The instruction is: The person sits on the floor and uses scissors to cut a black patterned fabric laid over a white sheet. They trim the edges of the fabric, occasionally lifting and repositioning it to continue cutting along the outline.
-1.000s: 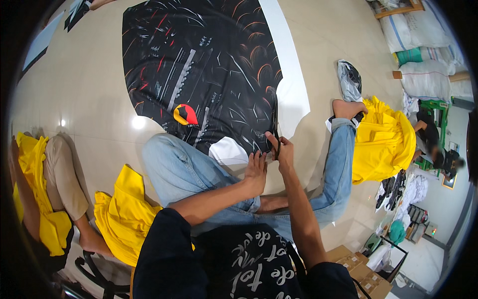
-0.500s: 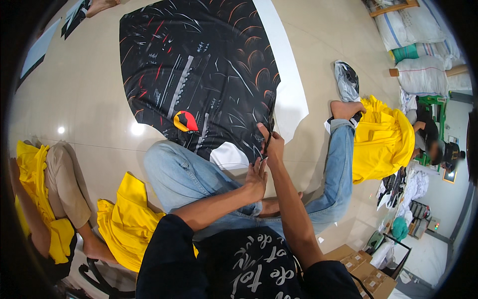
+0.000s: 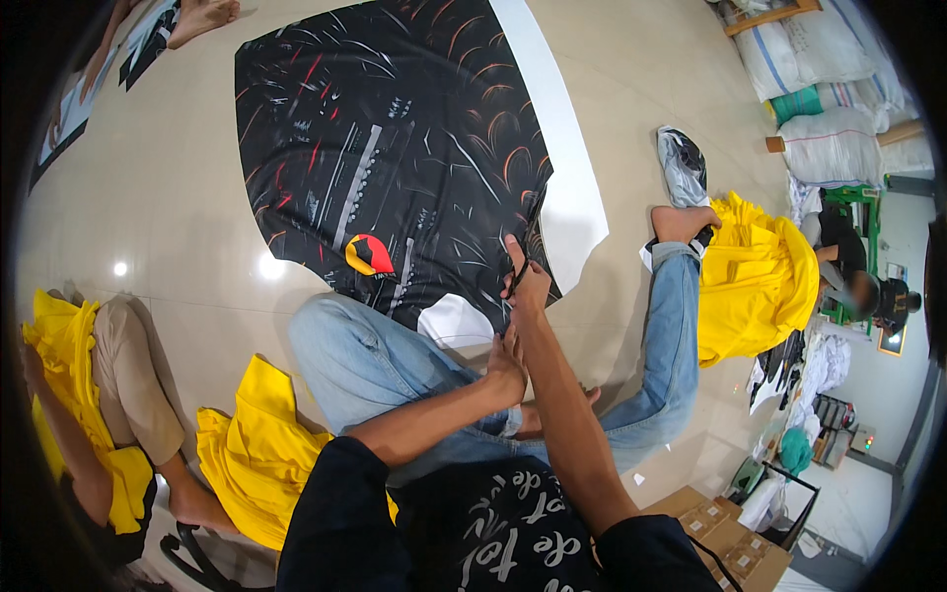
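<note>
A large black printed fabric panel [image 3: 335, 148] with red and grey markings and a red-yellow patch lies spread on the floor before me. Its near edge reaches my bent leg. My right hand [image 3: 531, 288] grips black-handled scissors [image 3: 517, 280] at the panel's right edge; the blades are mostly hidden against the dark cloth. Just below, beside the right wrist, my left hand [image 3: 507, 363] has its fingers at the near right corner of the fabric and seems to pinch it. The fingertips are partly covered. White fabric [image 3: 572, 212] runs along the panel's right side.
Yellow cloth [image 3: 261, 439] lies at my left and another yellow heap [image 3: 755, 281] beside my right foot. A seated person's leg [image 3: 138, 370] is at the left edge. White sacks [image 3: 834, 148] stand far right; cardboard boxes [image 3: 725, 538] sit near right.
My right hand with the scissors has shifted slightly left and turned. My left hand has drawn down a little, its fingers closer together beside the right wrist. The fabric's right edge has shifted.
</note>
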